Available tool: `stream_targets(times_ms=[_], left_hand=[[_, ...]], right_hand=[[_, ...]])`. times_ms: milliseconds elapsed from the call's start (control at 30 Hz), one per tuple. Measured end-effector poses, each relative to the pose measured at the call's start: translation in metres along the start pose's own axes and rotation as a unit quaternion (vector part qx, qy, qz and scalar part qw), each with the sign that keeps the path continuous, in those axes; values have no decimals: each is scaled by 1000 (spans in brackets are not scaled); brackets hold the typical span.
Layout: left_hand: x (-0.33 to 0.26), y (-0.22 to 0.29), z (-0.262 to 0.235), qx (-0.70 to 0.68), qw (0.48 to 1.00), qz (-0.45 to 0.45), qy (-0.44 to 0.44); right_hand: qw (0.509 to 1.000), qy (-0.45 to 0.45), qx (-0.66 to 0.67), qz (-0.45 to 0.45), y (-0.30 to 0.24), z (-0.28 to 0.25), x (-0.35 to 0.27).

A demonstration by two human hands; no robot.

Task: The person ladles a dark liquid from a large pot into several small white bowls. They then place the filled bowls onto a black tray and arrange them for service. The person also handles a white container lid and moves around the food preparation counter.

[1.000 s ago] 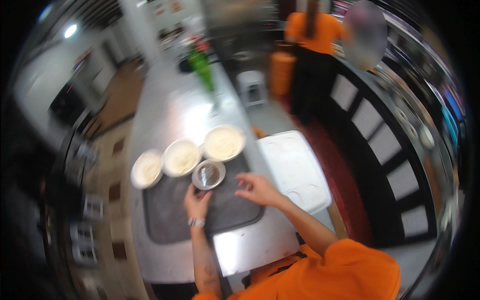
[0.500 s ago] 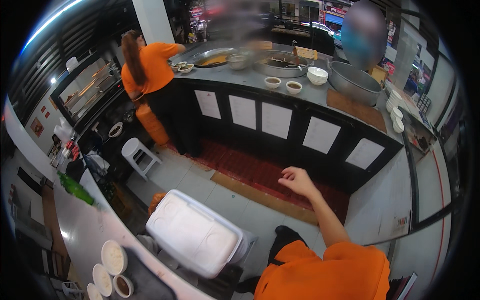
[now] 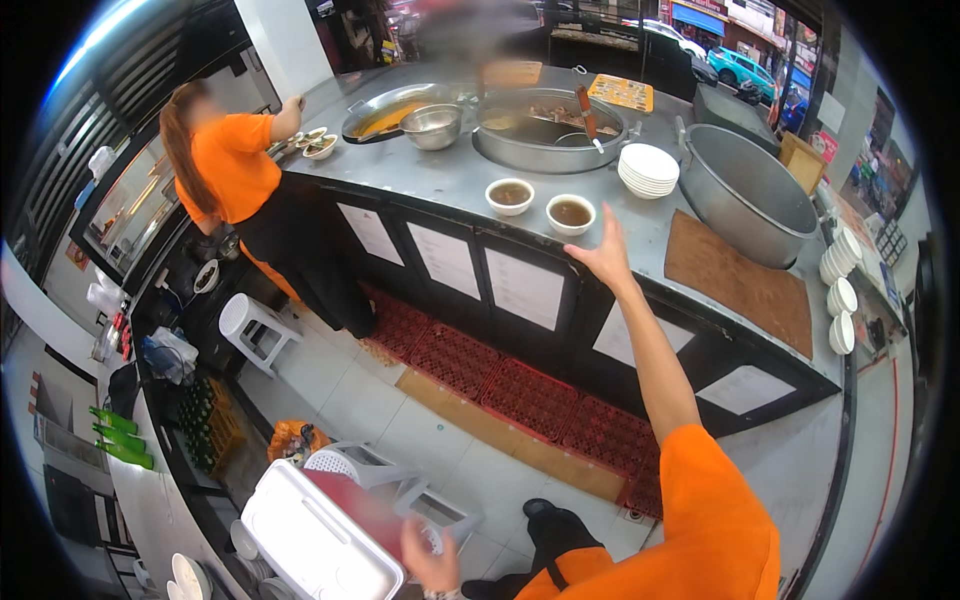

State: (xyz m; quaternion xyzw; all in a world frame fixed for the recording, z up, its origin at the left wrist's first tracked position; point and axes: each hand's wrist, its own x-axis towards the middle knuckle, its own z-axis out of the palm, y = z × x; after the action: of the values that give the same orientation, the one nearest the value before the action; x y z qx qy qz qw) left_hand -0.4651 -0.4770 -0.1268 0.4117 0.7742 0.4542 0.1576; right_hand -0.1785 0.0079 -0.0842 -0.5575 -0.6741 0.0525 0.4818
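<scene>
My right hand (image 3: pixel 606 258) reaches over the counter edge, thumb and fingers apart and nothing between them. Right by it stands a white bowl of brown soup (image 3: pixel 571 215), with a second soup bowl (image 3: pixel 510 197) to its left. Whether the hand touches the nearer bowl I cannot tell. Low in the picture, my left hand (image 3: pixel 432 560) is slightly blurred, its fingers apart, beside the white lid of a cooler box (image 3: pixel 310 535). A blurred red surface (image 3: pixel 362 505) shows between the lid and this hand.
On the counter (image 3: pixel 400 178) stand a large pan of stew (image 3: pixel 555 155), a metal bowl (image 3: pixel 432 127), stacked white bowls (image 3: pixel 648 170) and a big pot (image 3: pixel 750 190). A co-worker in orange (image 3: pixel 232 165) stands at the left. Stools (image 3: pixel 255 325) and red crates (image 3: pixel 530 400) are on the floor.
My right hand has moved up and forward from above the floor to the soup bowls, its fingers spreading. My left hand has come into view, and the counter appears closer.
</scene>
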Motion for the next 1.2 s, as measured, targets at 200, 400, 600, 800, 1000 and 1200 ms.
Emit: stream_targets(times_ms=[200,400,600,800,1000,1200], left_hand=[[48,59,106,-9,984,95,-152],[23,21,87,40,988,45,-144],[-12,-22,49,90,985,-58,-137],[-45,-36,23,88,988,-116,-52],[-68,-54,0,72,984,-161,-22],[-95,-56,-57,51,982,-138,122]], right_hand=[[996,-51,65,17,26,38,47],[973,-211,91,-19,10,75,69],[982,-176,-30,-55,86,46,90],[981,-183,-16,-57,98,76,109],[977,-158,-58,-128,77,77,105],[964,-218,22,-150,-23,64,46]])
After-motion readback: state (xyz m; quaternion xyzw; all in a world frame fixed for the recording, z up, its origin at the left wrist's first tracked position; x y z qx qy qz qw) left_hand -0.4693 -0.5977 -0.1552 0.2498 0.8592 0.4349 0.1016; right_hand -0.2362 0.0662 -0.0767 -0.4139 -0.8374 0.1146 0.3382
